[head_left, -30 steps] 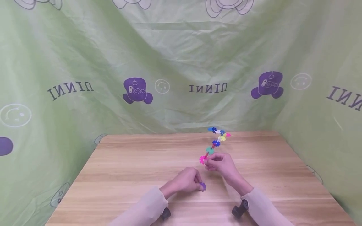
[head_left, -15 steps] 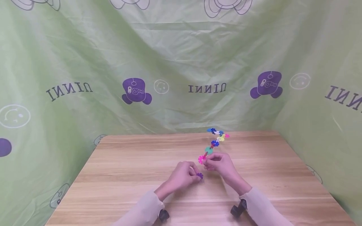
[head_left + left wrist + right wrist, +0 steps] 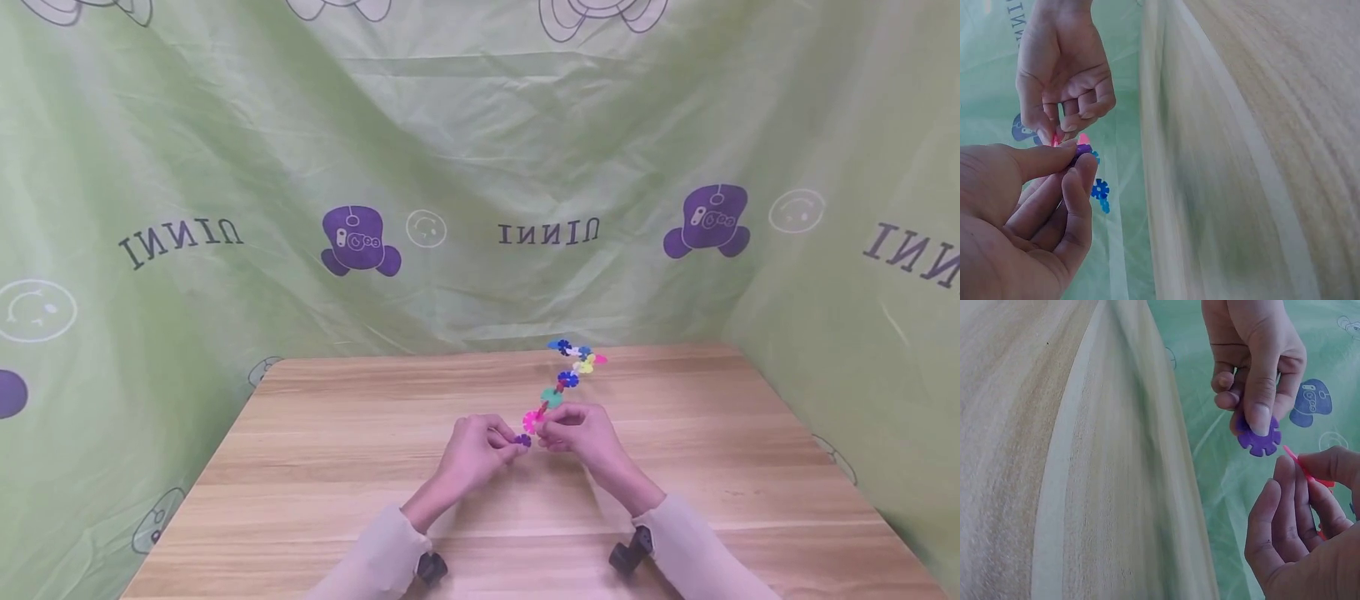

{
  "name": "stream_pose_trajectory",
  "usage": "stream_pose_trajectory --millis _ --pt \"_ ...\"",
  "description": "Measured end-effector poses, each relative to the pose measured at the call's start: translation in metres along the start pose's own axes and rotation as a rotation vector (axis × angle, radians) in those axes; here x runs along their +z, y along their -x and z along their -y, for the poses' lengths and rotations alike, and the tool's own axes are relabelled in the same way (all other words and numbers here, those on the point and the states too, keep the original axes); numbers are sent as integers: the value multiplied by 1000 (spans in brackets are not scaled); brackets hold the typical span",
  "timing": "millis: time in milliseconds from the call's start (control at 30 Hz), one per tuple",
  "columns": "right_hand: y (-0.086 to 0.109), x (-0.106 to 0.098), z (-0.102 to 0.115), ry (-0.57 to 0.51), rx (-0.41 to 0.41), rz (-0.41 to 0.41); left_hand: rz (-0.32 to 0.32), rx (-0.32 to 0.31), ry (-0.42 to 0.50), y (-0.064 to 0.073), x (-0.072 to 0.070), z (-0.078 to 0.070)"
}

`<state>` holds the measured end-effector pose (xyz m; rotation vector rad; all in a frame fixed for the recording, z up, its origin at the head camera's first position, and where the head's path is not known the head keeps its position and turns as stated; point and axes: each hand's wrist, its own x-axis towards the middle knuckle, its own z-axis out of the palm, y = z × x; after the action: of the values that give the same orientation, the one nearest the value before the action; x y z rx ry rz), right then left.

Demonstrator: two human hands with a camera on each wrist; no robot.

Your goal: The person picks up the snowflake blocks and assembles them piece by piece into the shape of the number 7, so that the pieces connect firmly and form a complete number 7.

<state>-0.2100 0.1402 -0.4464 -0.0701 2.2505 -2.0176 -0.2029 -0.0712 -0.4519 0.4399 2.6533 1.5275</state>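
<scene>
Between thumb and fingers my left hand [image 3: 468, 458] pinches a purple notched snowflake disc [image 3: 523, 440]. In the right wrist view the purple disc [image 3: 1261, 442] shows its slotted rim below the thumb. My right hand [image 3: 588, 437] pinches a pink snowflake disc [image 3: 530, 422], the near end of a chain of linked discs. Beyond it the chain runs through a green disc [image 3: 552, 398] and a blue disc [image 3: 567, 379], then bends left past a yellow disc [image 3: 584, 366]. In the right wrist view a small gap separates the purple disc from the pink disc [image 3: 1297, 461], seen edge-on.
Both hands are over a wood-grain table [image 3: 337, 417]. A green printed curtain [image 3: 465, 150] hangs behind it and along both sides. Black wrist devices [image 3: 630, 552] sit under the sleeves.
My left hand has moved forward and up, bringing the purple disc close to the pink disc. My right hand and the chain have stayed nearly in place.
</scene>
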Motion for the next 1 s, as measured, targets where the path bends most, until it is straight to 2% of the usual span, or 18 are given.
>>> stream_pose_trajectory --millis 333,667,1000 --pt "1 2 2 -2 0 -2 -50 33 -27 3 1 -7" --pt "3 6 0 -14 2 -1 -97 121 -110 5 7 -10" --pt "-1 7 -2 0 -19 43 -127 151 -148 4 9 -13"
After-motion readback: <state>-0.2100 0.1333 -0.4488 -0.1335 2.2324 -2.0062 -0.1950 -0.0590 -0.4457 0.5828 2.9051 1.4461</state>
